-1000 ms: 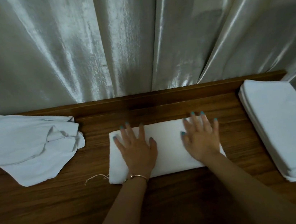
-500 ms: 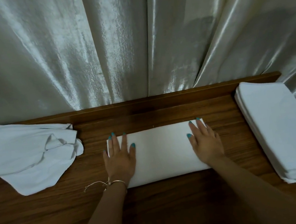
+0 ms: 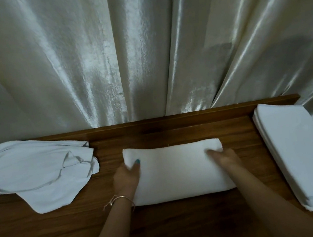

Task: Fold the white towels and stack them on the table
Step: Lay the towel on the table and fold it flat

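A folded white towel point(image 3: 175, 172) lies flat in the middle of the wooden table point(image 3: 185, 226). My left hand point(image 3: 126, 179) pinches its left end, thumb on top and fingers tucked under the edge. At the towel's right end, my right hand point(image 3: 225, 159) grips the cloth, blurred by motion. A neat stack of folded white towels point(image 3: 303, 154) sits at the table's right edge. A loose heap of unfolded white towels point(image 3: 37, 173) lies at the left.
A shiny pale curtain point(image 3: 142, 50) hangs right behind the table's raised back rail point(image 3: 162, 120). Bare wood shows between the middle towel and each pile, and along the near edge.
Both hands slid outward from the towel's middle to its two ends and changed from flat palms to grips on the ends. The camera view shifted slightly.
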